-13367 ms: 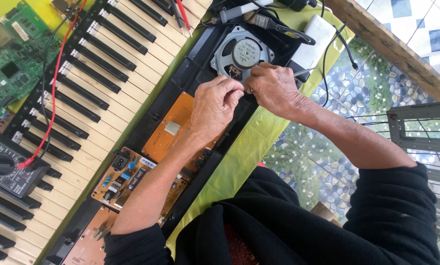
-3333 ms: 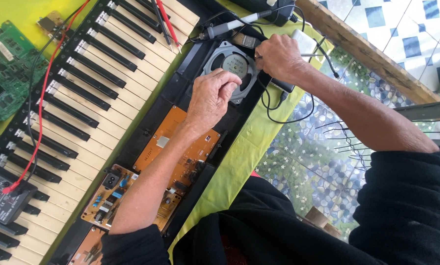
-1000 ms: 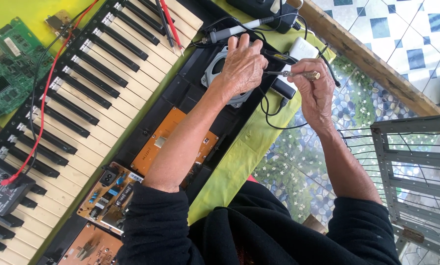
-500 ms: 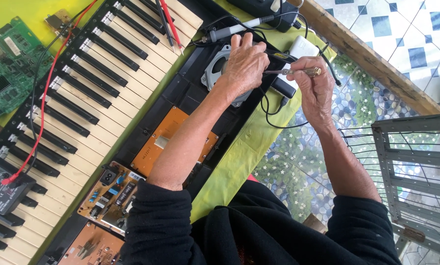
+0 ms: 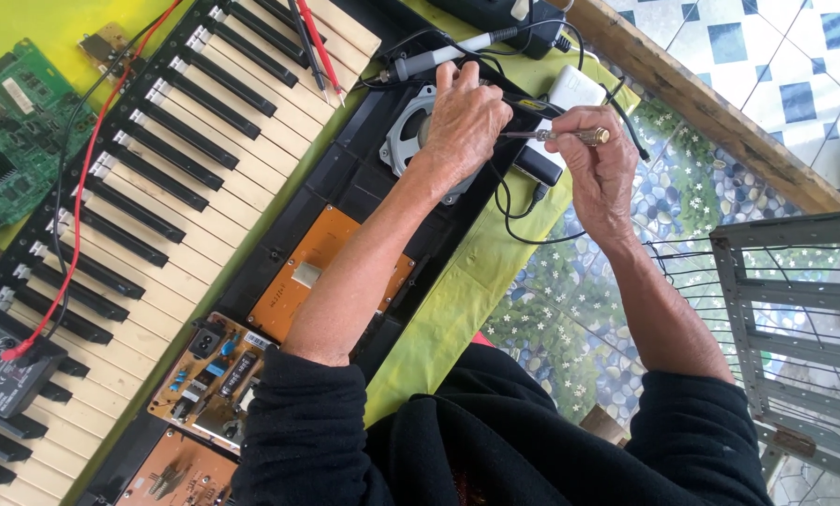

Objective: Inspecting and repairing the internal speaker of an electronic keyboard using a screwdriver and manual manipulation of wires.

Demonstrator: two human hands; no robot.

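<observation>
Both hands are working at twelve o'clock: the left hand (image 5: 465, 117) is pressing down on the round grey metal speaker (image 5: 418, 141) inside the opened black keyboard (image 5: 204, 178), while the right hand (image 5: 600, 164) is gripping a slim brass-tipped tool (image 5: 558, 136); a steady speaker and light tip pressure seem wise.

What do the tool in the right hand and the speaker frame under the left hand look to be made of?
Tool: thin shiny steel-like shaft with a brass-coloured knurled end, probably metal. Speaker frame: dull grey stamped metal, judging by its matte sheen and cut-out openings.
</observation>
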